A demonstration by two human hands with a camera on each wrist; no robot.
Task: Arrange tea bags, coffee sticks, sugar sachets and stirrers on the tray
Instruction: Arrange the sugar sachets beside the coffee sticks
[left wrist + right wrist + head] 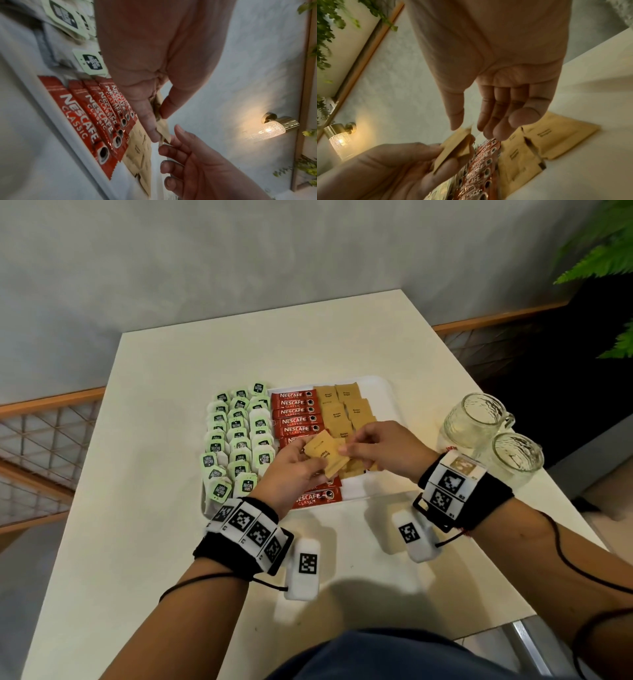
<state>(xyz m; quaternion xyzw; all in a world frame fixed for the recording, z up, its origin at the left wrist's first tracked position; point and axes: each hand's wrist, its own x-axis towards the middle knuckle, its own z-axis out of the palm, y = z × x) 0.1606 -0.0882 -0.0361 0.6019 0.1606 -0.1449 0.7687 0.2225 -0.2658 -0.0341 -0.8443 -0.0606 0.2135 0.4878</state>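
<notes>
My left hand (308,455) holds a small stack of brown sugar sachets (323,457) above the near part of the white tray (380,392). My right hand (346,449) meets it from the right, with thumb and forefinger pinching a corner of the top sachet (464,135). On the tray, green tea bags (236,440) fill the left, red coffee sticks (296,412) lie in a middle column, and more sugar sachets (346,405) lie at the right. Both hands hide the sachets and sticks beneath them.
Two empty glass mugs (479,419) (517,457) stand on the cream table (171,542), right of the tray and close to my right wrist. A fern (603,251) hangs at the upper right. A wall lamp (272,128) glows behind.
</notes>
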